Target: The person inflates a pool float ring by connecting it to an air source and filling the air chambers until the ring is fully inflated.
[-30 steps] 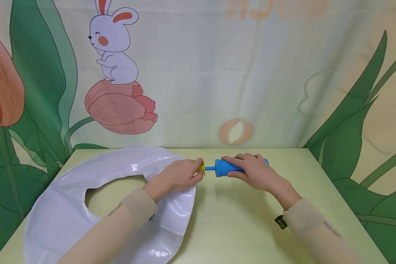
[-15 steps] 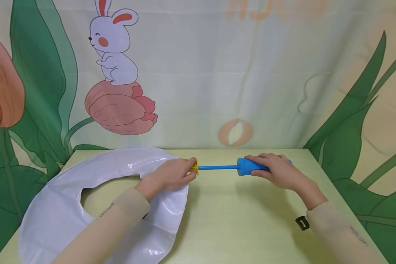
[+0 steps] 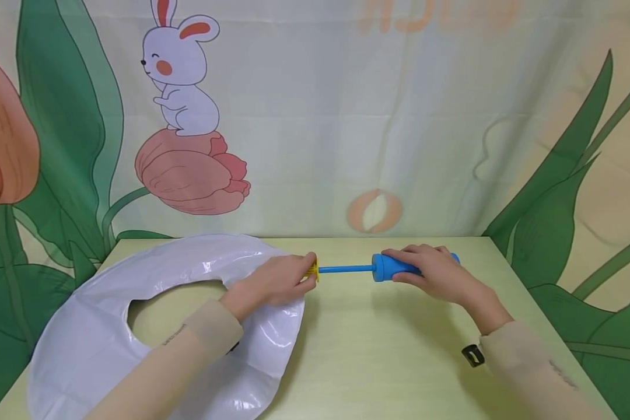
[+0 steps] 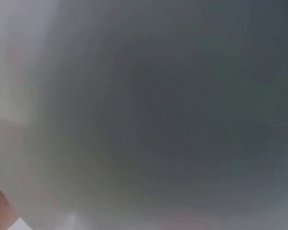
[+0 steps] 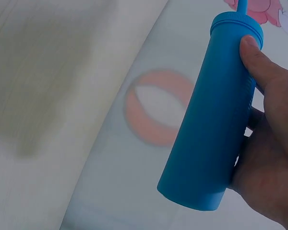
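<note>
A blue hand pump is held level over the table, with its thin blue rod drawn partly out of the barrel. My right hand grips the barrel; the right wrist view shows the thumb along the barrel near its ridged collar. At the rod's other end, my left hand pinches the pump's yellow ribbed end piece beside the edge of a pale, glossy inflatable ring. That hand hides the join between pump and ring. A blurred grey surface fills the left wrist view.
The ring covers the left side of the pale green table, partly under my left sleeve. Behind the table's back edge hangs a printed curtain with a rabbit and flowers. A black clip-like piece sits by my right cuff.
My right hand has moved the barrel rightward, lengthening the exposed rod, then slightly back left. My left hand and the ring have shifted a little left overall.
</note>
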Tool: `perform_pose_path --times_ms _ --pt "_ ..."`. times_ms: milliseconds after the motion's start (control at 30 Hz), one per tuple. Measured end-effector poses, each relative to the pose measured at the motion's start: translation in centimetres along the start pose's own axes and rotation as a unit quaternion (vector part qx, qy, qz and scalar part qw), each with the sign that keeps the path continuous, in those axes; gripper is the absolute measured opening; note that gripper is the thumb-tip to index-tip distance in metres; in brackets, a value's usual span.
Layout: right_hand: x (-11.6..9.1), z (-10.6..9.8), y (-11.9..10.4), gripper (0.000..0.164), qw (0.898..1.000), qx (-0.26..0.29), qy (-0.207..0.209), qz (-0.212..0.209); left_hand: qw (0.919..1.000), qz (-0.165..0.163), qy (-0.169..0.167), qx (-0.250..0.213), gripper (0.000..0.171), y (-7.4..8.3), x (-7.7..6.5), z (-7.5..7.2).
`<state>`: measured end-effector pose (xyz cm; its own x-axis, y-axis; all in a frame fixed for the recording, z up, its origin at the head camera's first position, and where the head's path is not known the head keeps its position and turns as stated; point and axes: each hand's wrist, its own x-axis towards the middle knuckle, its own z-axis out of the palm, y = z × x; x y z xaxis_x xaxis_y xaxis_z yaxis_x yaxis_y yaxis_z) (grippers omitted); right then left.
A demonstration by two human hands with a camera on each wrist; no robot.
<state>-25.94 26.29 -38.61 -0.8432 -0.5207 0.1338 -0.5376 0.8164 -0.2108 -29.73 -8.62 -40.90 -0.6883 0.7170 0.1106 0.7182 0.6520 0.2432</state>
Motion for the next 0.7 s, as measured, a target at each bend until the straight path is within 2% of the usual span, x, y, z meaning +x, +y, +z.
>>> perform_pose_path --times_ms 233,500,700 --pt "1.5 1.0 -1.8 0.057 1.000 0.003 -0.012 -0.004 1.0000 0.001 -0.003 0.002 0.012 0.8 0.5 0.2" --pt "3.1 1.7 -4.0 0.056 0.999 0.004 -0.014 -0.028 0.9997 -0.019 -0.017 -0.002 0.016 1.8 1.1 0.5" --pt "3.7 1.9 -5.1 0.055 0.999 -0.001 -0.017 -0.045 0.9999 -0.007 -0.014 -0.003 0.016 2.3 1.4 0.6"
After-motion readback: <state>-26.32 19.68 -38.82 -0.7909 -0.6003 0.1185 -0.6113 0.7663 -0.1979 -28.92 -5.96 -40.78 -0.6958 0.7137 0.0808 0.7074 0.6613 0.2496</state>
